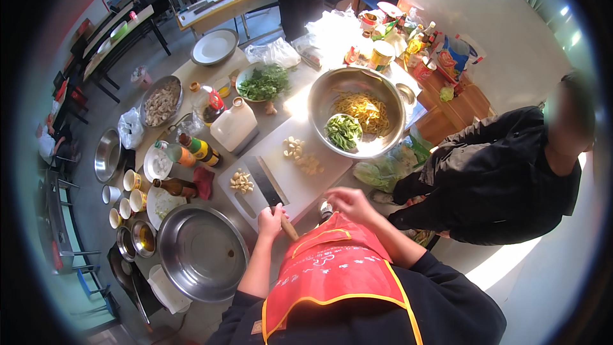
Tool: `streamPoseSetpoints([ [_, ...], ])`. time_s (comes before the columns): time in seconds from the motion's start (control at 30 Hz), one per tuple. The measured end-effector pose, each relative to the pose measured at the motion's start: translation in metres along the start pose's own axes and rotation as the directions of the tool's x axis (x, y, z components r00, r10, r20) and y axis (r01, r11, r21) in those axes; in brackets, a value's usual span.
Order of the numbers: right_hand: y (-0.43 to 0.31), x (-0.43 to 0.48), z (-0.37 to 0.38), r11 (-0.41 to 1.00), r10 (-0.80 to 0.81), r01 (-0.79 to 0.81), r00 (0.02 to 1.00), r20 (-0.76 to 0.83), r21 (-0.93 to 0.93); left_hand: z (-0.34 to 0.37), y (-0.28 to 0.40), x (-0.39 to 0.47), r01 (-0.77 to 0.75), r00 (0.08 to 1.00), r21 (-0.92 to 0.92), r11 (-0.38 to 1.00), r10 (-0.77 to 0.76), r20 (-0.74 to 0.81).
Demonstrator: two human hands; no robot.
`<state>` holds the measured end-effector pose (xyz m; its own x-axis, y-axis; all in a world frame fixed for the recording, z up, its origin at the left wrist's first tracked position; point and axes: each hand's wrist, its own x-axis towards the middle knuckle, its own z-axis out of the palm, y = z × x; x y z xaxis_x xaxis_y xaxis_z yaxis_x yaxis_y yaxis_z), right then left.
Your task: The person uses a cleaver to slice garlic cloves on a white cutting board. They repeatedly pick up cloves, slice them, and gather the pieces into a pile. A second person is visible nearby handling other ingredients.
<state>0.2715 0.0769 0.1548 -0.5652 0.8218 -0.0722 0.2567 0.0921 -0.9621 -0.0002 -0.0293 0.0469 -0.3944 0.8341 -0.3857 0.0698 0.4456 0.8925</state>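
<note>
A white cutting board [306, 146] lies before me with a cleaver [268, 181] across its near part. My left hand [271, 221] pinches the cleaver where blade and wooden handle meet; the handle points toward my red apron. My right hand [353, 205] is raised beside the board's right corner, fingers loosely bent and apart, with nothing visible in them. Peeled garlic cloves [242, 181] form a pile left of the blade. More garlic cloves [293, 147] and some flattened or chopped garlic [310, 165] lie to its right.
A large steel bowl [316, 120] with noodles and cut greens overlaps the board's far edge. An empty steel basin [201, 254] is at left, near several bottles [203, 151] and a white jug [234, 127]. Leafy vegetables [383, 172] and a standing person [507, 177] are at right.
</note>
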Motion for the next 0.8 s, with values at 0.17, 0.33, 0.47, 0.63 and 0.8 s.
streamPoseSetpoints([
  [0.17, -0.074, 0.114, -0.147, 0.949, -0.313, 0.307, 0.912, -0.266, -0.068, 0.0, -0.006, 0.012, -0.017, 0.994, 0.247, 0.969, 0.042, -0.099],
  [0.33, -0.109, 0.313, -0.311, 0.948, -0.315, 0.306, 0.881, -0.353, -0.083, 0.016, -0.009, 0.019, 0.09, 0.979, 0.204, 0.975, -0.049, -0.198],
  [0.47, -0.06, 0.49, -0.403, 0.949, -0.203, 0.146, 0.961, -0.187, -0.281, 0.037, -0.012, 0.022, 0.267, 0.938, 0.1, 0.959, -0.234, -0.257],
  [0.63, 0.055, 0.661, -0.45, 0.654, -0.212, 0.106, 0.976, -0.046, -0.749, 0.062, -0.012, 0.016, 0.457, 0.843, 0.136, 0.879, -0.379, -0.382],
  [0.8, 0.123, 0.75, -0.456, 0.303, -0.195, 0.032, 0.98, -0.029, -0.953, 0.075, -0.011, 0.018, 0.549, 0.76, 0.056, 0.834, -0.47, -0.449],
])
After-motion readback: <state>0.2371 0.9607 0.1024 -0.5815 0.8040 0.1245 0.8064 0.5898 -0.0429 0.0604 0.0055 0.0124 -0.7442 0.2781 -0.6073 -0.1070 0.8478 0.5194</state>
